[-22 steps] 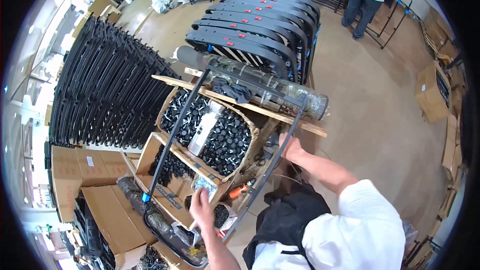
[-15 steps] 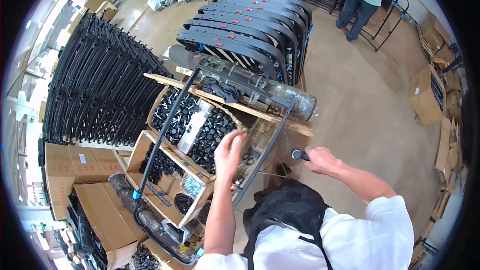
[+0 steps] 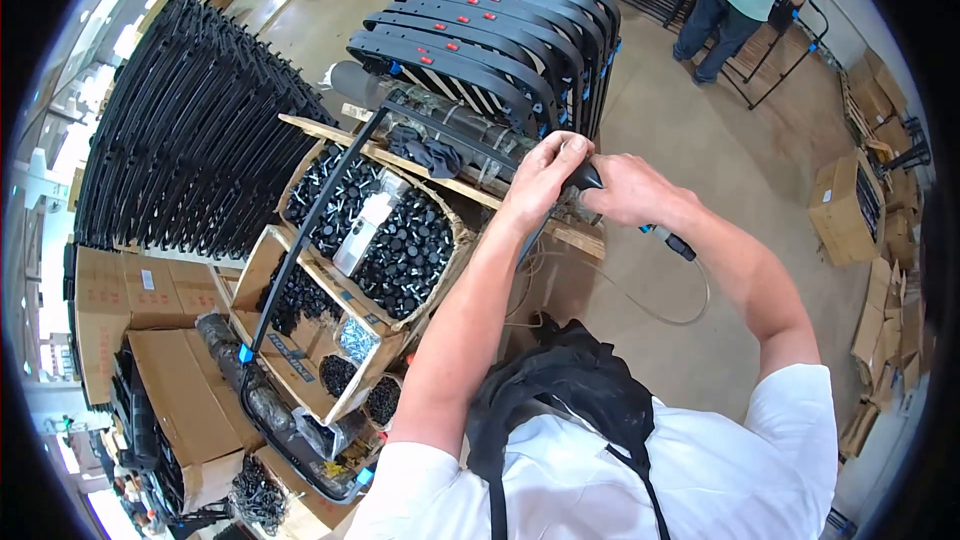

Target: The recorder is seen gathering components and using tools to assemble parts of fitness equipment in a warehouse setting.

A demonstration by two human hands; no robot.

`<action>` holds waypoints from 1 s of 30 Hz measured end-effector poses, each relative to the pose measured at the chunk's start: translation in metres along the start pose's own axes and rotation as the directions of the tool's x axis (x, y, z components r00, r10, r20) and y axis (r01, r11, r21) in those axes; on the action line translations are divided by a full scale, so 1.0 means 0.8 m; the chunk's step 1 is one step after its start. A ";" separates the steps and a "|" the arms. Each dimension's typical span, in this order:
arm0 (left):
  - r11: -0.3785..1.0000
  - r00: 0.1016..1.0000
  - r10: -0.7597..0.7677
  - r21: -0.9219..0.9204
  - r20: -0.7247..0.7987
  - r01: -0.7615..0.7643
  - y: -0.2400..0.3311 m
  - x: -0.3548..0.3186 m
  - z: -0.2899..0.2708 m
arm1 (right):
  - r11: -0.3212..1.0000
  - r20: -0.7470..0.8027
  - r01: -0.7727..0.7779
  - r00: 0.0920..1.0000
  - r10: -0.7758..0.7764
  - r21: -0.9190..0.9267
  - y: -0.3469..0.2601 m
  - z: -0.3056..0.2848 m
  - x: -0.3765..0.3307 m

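Right hand clamped on black pneumatic driver, curled left hand at its ten o'clock, hold unclear

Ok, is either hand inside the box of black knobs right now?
No, the left hand and right hand are close together by the black frame, outside the box of black knobs.

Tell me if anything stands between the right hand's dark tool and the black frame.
The left hand, in front of the black frame near its corner, beside the dark tool in the right hand. It hides any contact; nothing else visible intervenes.
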State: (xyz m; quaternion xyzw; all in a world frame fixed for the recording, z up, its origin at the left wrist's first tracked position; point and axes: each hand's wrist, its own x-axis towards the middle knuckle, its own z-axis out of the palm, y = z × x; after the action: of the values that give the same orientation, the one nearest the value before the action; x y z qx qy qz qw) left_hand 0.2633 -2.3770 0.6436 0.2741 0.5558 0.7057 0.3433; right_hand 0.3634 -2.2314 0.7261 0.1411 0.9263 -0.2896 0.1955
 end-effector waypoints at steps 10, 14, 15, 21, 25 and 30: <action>0.988 0.994 0.026 -0.148 -0.102 -0.041 -0.024 0.008 -0.004 | 0.995 0.055 -0.011 0.998 0.016 -0.100 -0.016 -0.003 0.018; 0.995 0.983 0.073 -0.062 -0.166 -0.084 -0.034 0.003 -0.008 | 0.991 0.021 0.036 0.999 -0.034 -0.126 -0.025 0.003 0.018; 0.995 0.985 0.041 -0.079 -0.165 -0.055 -0.035 0.005 0.000 | 0.990 0.011 0.033 0.999 -0.032 -0.139 -0.011 0.007 0.021; 0.998 0.982 0.045 -0.036 -0.183 -0.052 -0.043 0.003 0.007 | 0.995 -0.074 0.075 0.994 -0.080 -0.062 -0.017 0.018 0.014; 0.996 0.979 -0.016 -0.088 -0.205 -0.002 -0.043 -0.004 -0.003 | 0.984 0.165 -0.168 0.974 0.157 0.055 -0.024 0.016 0.031; 0.993 0.966 0.109 -0.013 -0.236 -0.115 -0.052 0.010 0.005 | 0.997 0.148 -0.029 0.989 0.018 0.076 -0.004 0.018 0.041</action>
State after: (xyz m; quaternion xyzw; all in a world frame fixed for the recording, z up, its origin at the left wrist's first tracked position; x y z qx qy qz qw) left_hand 0.2694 -2.3621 0.6038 0.2151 0.5668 0.7588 0.2382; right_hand 0.3368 -2.2375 0.7025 0.1378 0.8957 -0.3326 0.2609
